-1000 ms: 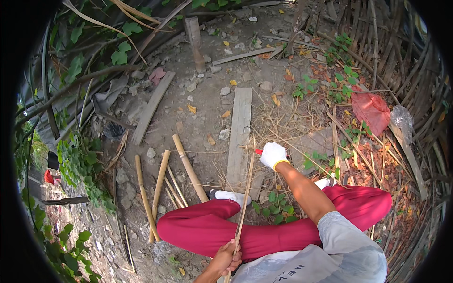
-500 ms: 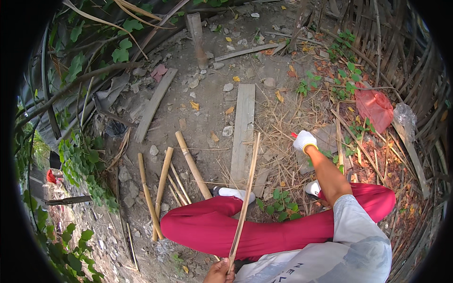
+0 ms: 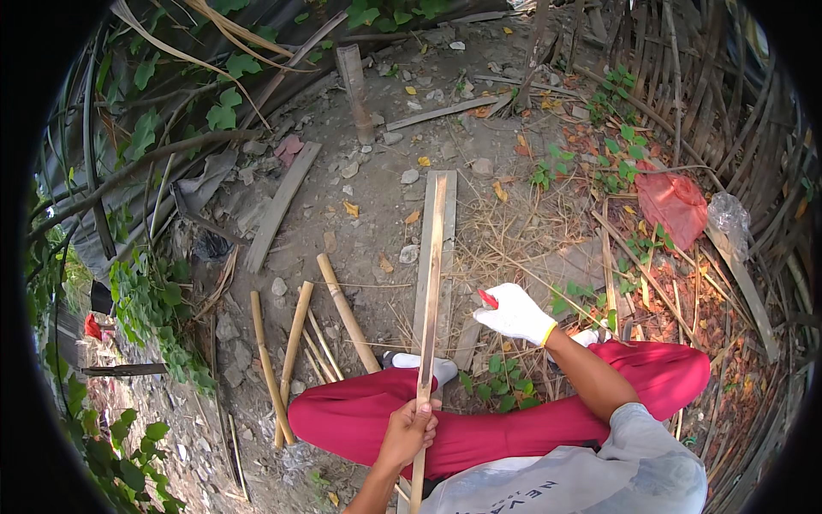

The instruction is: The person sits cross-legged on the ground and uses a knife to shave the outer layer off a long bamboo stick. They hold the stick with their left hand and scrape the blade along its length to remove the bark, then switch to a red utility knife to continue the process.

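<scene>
My bare left hand [image 3: 408, 431] is closed around a long split bamboo strip [image 3: 435, 283]. The strip runs away from me over my lap, its inner face turned up and its far end over a flat grey board [image 3: 449, 231] on the ground. To the right of the strip, apart from it, my right hand [image 3: 516, 313] wears a white glove and is closed. The end of a red object [image 3: 488, 299] sticks out of its thumb side; the rest is hidden in the fist, so its kind cannot be made out.
Several bamboo poles [image 3: 347, 313] lie to the left of my knee. Beyond them is another weathered board [image 3: 284, 206]. A wooden post [image 3: 355, 94] stands at the back. Dry shavings [image 3: 501, 231] litter the ground near a red plastic bag [image 3: 670, 208] at right. Green vines grow at left.
My right hand has come nearer to me and leftward with the red object. My left hand has moved forward and grips farther along the bamboo strip, which now stands straighter, over the board.
</scene>
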The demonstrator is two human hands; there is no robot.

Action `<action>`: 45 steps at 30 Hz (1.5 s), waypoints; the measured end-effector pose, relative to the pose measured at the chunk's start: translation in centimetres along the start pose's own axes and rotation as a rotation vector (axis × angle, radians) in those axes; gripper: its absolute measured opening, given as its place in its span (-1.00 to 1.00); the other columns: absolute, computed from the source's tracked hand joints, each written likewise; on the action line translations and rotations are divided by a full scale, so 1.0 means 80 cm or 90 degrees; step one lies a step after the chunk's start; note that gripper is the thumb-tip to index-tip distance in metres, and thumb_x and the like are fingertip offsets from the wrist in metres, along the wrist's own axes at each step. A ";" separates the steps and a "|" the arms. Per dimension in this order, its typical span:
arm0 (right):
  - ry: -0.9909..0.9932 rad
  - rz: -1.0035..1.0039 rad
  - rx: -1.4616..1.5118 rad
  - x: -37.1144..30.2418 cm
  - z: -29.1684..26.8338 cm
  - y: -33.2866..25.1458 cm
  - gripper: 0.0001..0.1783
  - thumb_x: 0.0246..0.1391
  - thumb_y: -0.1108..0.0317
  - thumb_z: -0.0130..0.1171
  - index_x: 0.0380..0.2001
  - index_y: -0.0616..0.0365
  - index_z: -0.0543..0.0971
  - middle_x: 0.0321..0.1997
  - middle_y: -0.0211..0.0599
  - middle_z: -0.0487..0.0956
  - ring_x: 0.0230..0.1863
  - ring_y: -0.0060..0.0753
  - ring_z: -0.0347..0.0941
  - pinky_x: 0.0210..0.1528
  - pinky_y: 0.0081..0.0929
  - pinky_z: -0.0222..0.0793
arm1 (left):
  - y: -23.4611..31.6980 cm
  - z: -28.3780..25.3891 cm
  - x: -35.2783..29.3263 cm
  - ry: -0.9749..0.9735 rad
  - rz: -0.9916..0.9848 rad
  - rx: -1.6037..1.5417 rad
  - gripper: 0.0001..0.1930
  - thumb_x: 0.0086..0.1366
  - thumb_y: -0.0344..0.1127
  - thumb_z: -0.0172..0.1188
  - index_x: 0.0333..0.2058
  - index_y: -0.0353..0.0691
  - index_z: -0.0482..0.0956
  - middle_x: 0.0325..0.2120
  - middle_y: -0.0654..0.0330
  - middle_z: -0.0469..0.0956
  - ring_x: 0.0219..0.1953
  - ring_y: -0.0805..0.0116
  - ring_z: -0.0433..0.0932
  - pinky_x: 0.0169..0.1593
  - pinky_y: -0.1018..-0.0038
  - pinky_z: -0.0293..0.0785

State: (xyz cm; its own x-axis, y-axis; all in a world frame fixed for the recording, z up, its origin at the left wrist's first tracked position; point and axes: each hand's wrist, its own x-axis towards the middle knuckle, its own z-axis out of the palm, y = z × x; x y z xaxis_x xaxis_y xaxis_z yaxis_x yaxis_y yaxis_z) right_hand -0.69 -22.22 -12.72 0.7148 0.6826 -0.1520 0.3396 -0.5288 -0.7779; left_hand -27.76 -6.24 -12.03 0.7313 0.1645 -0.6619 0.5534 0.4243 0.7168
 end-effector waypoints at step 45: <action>0.096 0.134 -0.401 0.101 0.065 0.119 -0.74 0.09 0.31 0.10 -0.31 0.19 0.72 -0.24 0.08 0.70 -0.14 0.06 0.67 -0.14 -0.08 0.58 | -0.040 0.046 -0.024 0.138 0.090 0.647 -0.67 0.51 -0.22 -0.10 -0.26 -0.42 0.46 -0.49 -0.37 0.55 -0.33 -0.44 0.56 -0.26 -0.16 0.42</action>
State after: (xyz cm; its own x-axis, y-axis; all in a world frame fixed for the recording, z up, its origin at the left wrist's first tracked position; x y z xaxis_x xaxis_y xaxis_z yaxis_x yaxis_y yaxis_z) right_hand 5.14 -19.14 -24.52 0.8664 0.4796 -0.1389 0.4425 -0.8664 -0.2313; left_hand -29.45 -11.17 -12.22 0.7836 0.3527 -0.5114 0.6166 -0.5425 0.5705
